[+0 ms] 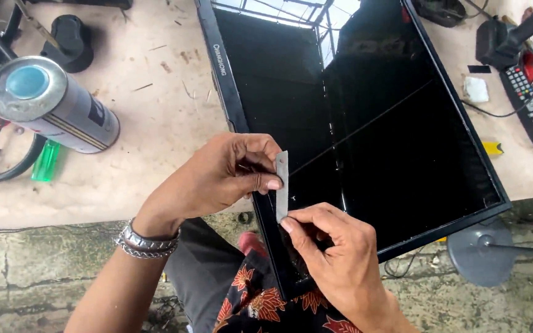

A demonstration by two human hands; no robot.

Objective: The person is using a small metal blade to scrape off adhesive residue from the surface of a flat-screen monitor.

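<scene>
The head view looks down on a pale, scuffed counter (155,123) whose front edge meets a cracked concrete floor (44,271). The largest thing on it is a flat black screen panel (377,142) in a thin dark frame, lying face up and tilted so that its near corner overhangs the counter edge above the person's lap; its glossy surface mirrors a roof structure and a thin line runs across it. To the left lies a silver spray can (57,105) on its side, its blue-centred base turned toward the camera, with a green lighter (45,161) just beside it and black cables looping past. At the far right rests a black remote control (532,108) near a tangle of dark tools, and a small yellow piece (492,148) sits beside the panel's right edge. A round grey stand base (479,253) lies on the floor below the panel's right corner.

The left hand (217,179), with metal bracelets at the wrist, pinches the upper end of a narrow grey blade (282,185) between thumb and fingers (260,183). The right hand (334,253) grips the blade's lower end with clenched fingers. The blade stands nearly upright over the panel's left frame edge, near its lower corner.
</scene>
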